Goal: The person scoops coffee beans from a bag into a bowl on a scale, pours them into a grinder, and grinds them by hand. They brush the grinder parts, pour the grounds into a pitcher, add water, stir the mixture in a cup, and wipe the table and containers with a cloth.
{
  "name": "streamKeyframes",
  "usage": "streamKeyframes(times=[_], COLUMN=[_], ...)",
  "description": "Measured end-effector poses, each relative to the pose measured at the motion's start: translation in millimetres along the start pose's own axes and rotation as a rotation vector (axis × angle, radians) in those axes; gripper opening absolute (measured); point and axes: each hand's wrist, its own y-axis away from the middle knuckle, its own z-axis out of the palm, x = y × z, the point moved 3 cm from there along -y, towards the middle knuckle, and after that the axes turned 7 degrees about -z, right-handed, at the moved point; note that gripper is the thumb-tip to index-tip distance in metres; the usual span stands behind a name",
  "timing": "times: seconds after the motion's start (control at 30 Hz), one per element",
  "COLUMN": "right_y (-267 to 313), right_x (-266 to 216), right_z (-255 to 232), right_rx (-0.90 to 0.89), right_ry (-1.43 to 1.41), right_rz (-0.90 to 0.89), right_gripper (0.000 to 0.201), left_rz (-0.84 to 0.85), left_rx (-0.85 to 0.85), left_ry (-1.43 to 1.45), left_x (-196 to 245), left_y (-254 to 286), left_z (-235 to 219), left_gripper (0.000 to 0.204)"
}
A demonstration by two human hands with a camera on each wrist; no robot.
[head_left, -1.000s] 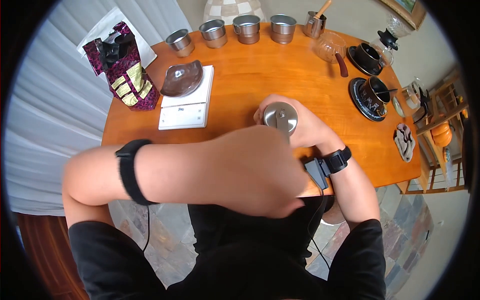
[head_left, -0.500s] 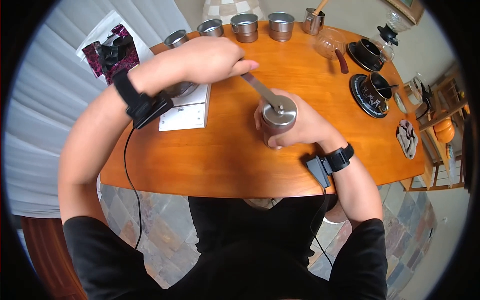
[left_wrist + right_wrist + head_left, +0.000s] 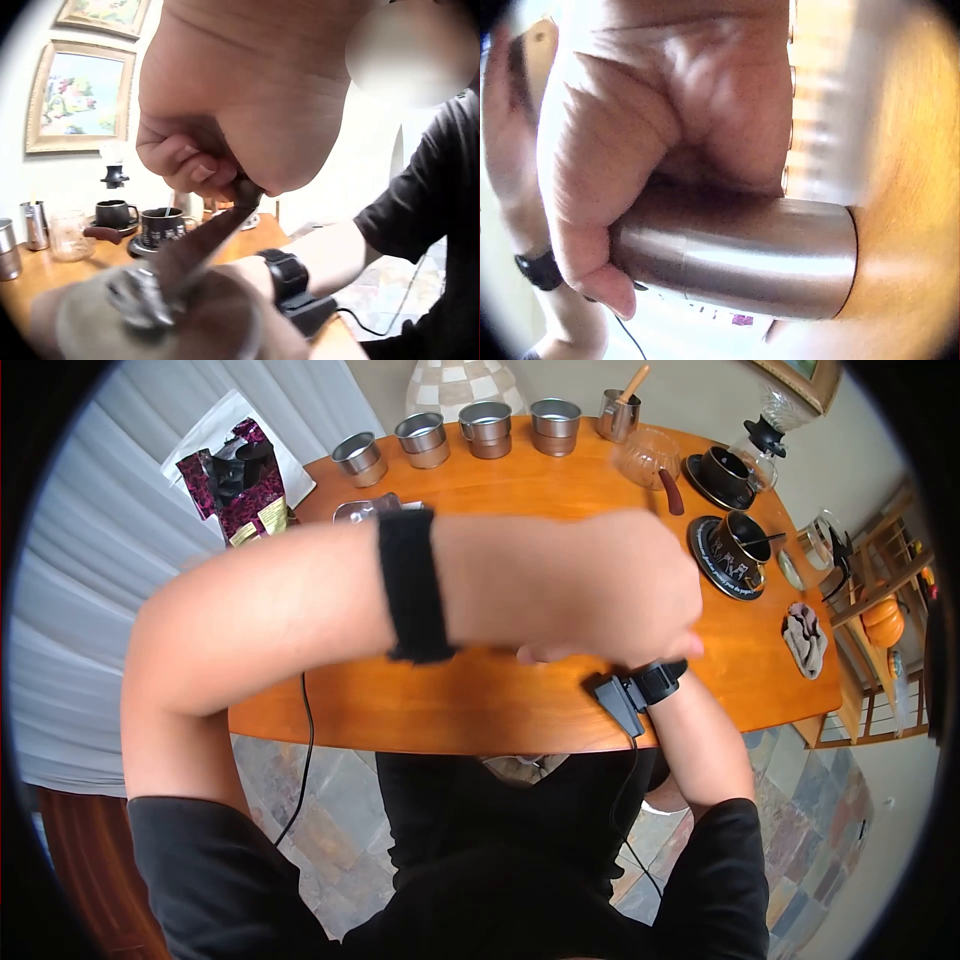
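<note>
A hand coffee grinder with a steel body (image 3: 757, 259) stands upright on the table, and my right hand (image 3: 667, 112) grips it around its upper part. In the left wrist view its round lid (image 3: 90, 319) shows with a flat crank arm (image 3: 199, 247) on top. My left hand (image 3: 232, 105) curls its fingers round the dark knob (image 3: 247, 191) at the crank's end. From the head view, the left hand (image 3: 630, 580) and forearm reach across and hide the grinder and most of the right hand.
Several steel cups (image 3: 487, 430) line the table's back edge. A patterned coffee bag (image 3: 235, 480) stands at left. On the right are a glass pot with a brown handle (image 3: 650, 460), black cups (image 3: 745, 545) on saucers and a folded cloth (image 3: 803, 640).
My left hand has swung the crank round, first out to the far left of the grinder and now across to its right. The right hand keeps its grip in about the same place.
</note>
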Motion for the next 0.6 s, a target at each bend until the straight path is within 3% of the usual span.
streamKeyframes(times=[0.03, 0.07, 0.13, 0.23, 0.3, 0.37, 0.43, 0.5, 0.6], right_y=[2, -3, -19, -27, -26, -25, -23, -23, -26], right_x=[2, 2, 4, 4, -5, -4, -8, -8, -6], right_z=[-1, 3, 6, 9, 11, 8, 9, 12, 11], right_rx=[0.064, 0.009, -0.099, -0.198, -0.268, -0.336, -0.331, -0.304, -0.300], right_ry=[-0.041, -0.038, -0.028, -0.018, 0.078, 0.044, -0.074, -0.061, 0.079], right_rz=[0.007, -0.011, -0.046, -0.069, -0.208, -0.092, 0.061, 0.029, -0.002], right_gripper=[0.038, 0.039, 0.040, 0.041, 0.043, 0.049, 0.052, 0.052, 0.054], left_rz=[-0.004, 0.070, 0.121, 0.108, 0.039, 0.022, -0.149, -0.327, -0.452], left_rx=[-0.009, 0.299, 0.535, 0.380, 0.236, 0.330, 0.271, 0.259, 0.264], left_ry=[0.003, 0.052, 0.139, 0.200, 0.186, 0.213, 0.226, 0.112, 0.149], left_x=[4, 8, 20, 18, 7, -17, -44, -80, -112], left_y=[1, 3, 34, 86, 112, 139, 159, 169, 153], left_z=[22, 51, 52, 43, 46, 52, 54, 61, 59], left_gripper=[0.043, 0.040, 0.033, 0.031, 0.029, 0.028, 0.028, 0.030, 0.039])
